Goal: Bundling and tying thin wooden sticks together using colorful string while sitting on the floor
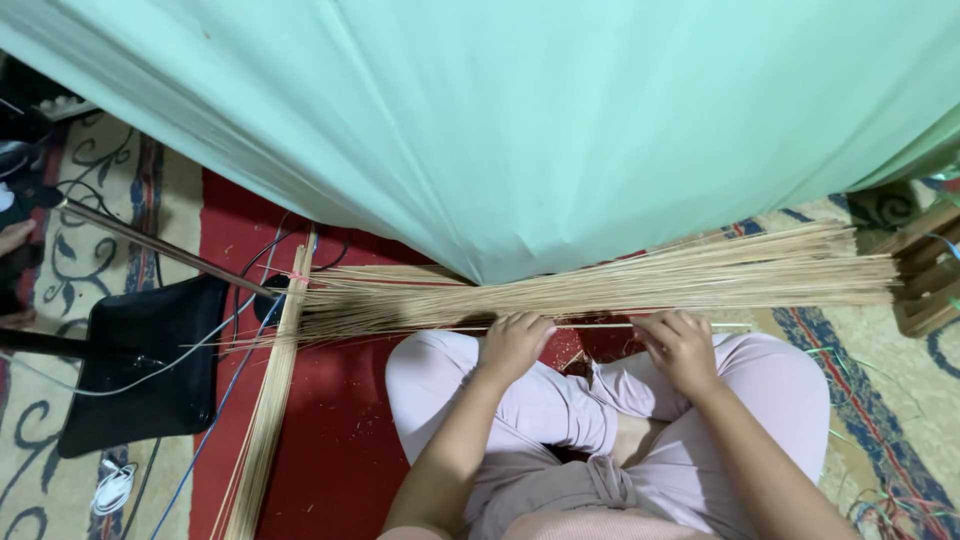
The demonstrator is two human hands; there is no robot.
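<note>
Crossed legs in pale pink trousers nearest. Left hand (pixel 512 342) and right hand (pixel 680 345) above knees, each grip clamped on single thin stick (pixel 600 325) held level between them. Just beyond, spread pile of sticks (pixel 620 285) on red rug (pixel 330 430). Tied stick bundle (pixel 268 400) lies leftward. Mint cloth (pixel 520 120) farthest.

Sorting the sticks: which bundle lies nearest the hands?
The wide bundle spread crosswise before the knees, by both hands; the narrower bundle runs lengthwise at left.
</note>
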